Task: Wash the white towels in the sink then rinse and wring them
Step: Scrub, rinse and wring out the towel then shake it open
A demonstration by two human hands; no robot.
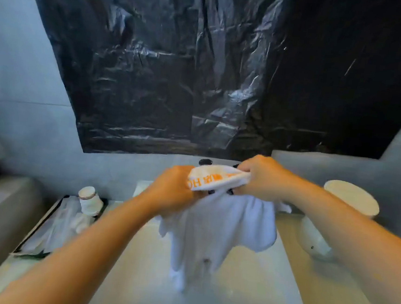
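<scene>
Two hands hold a white towel above the sink.

The left hand [172,188] and the right hand [261,179] both grip the top edge of the white cloth towel with orange letters [219,226]; it hangs over the pale rectangular sink [267,291].

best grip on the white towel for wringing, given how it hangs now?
Keep the white towel held by its bunched top edge, where the left hand and right hand grip it from opposite ends. The rest hangs loose over the sink, so a third grip from below would probably gather it.
</scene>
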